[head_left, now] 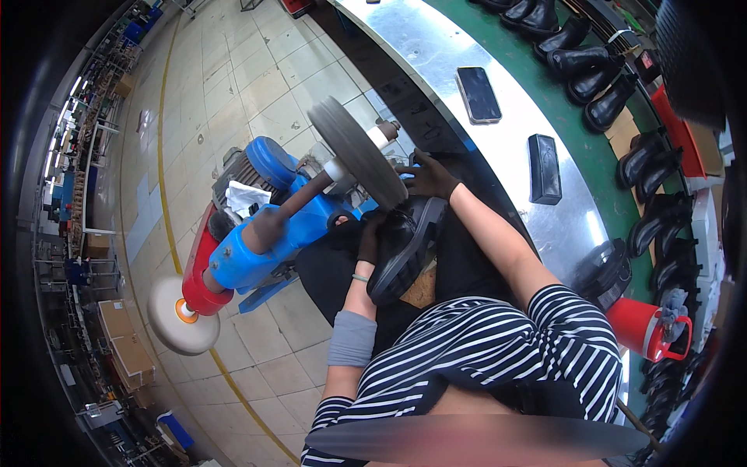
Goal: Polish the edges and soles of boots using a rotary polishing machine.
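A black boot (403, 249) with a thick ridged sole rests tilted over my lap, its upper up against the edge of a grey buffing wheel (359, 152). Along the boot's left side lies my left hand (370, 235) in a dark glove, gripping it; its fingers are partly hidden. My right hand (430, 177), in a brown glove, is just beyond the boot, beside the wheel's right face. Its fingers are spread, with nothing seen in them. The wheel sits on the shaft of a blue and red machine (241, 253).
A pale second wheel (183, 315) is at the machine's far end. On my right, a metal table (498, 148) bears a phone (478, 95) and a black case (545, 169). Several black boots (611, 101) line a green surface behind it. A red mug (642, 327) stands near my right elbow.
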### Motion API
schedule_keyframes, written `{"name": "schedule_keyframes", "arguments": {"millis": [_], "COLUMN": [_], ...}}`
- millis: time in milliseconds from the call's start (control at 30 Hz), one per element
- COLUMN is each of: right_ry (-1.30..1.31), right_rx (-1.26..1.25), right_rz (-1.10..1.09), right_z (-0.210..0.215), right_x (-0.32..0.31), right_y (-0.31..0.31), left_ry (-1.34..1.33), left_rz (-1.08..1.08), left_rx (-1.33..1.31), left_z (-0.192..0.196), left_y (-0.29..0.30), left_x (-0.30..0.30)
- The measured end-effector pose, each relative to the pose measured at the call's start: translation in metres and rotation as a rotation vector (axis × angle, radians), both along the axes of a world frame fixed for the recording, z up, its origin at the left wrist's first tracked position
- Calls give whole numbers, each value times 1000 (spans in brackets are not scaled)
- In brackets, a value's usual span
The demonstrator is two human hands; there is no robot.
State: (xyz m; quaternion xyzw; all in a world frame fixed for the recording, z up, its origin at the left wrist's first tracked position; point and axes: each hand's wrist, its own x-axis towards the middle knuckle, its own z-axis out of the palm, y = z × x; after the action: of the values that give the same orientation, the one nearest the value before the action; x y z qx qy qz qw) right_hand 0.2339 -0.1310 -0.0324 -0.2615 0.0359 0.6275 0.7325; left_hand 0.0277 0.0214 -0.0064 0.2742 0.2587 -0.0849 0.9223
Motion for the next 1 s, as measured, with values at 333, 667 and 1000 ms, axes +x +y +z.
{"name": "schedule_keyframes", "arguments": {"millis": [333, 667, 1000], "right_ry": [-644, -684, -887], "right_rx": [-428, -514, -590], "right_rz": [-44, -154, -113], "right_z": [-10, -17, -29], "right_x": [-2, -7, 12], "right_y": [33, 77, 81], "left_ry": [-19, 164, 139], "left_rz": [280, 511, 502], "left_rx": [533, -42, -135], "left_z": [15, 36, 33], "left_y": [-10, -18, -22], "left_x": [-8, -18, -17]}}
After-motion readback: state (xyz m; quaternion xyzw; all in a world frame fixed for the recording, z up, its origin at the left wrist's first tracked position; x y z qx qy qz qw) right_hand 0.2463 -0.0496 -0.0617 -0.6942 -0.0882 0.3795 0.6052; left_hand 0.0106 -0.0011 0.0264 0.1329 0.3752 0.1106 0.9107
